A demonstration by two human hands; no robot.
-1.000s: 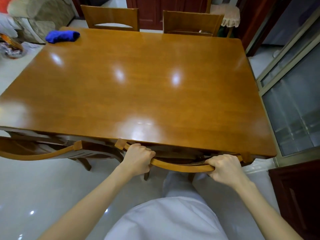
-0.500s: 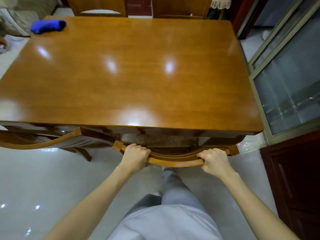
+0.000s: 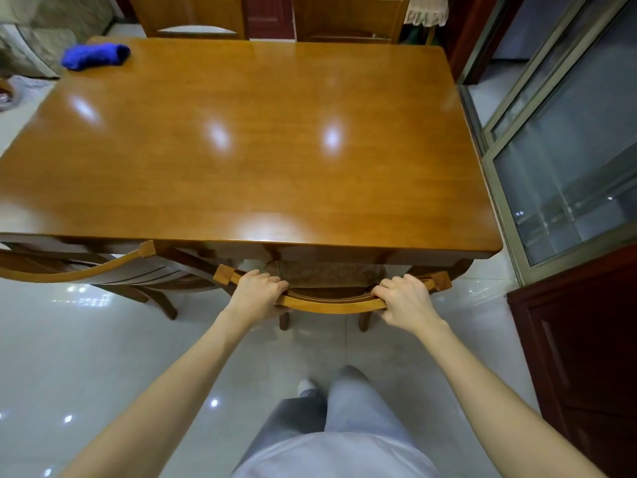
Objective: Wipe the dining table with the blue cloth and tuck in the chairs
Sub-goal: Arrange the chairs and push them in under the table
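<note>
Glossy wooden table; blue cloth bunched at its far-left corner; near chair partly tucked under.

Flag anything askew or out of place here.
The near-left chair sits slanted to the dining table edge, unlike the square-set chair gripped by the left hand and right hand. The blue cloth lies bunched at the far-left corner.

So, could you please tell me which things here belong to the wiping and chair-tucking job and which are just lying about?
Job: dining table; blue cloth, on its far left corner; near chair, top rail gripped by left hand and right hand; second near chair, to its left; far left chair; far right chair.
Lying about: glass sliding door; dark red cabinet.
</note>
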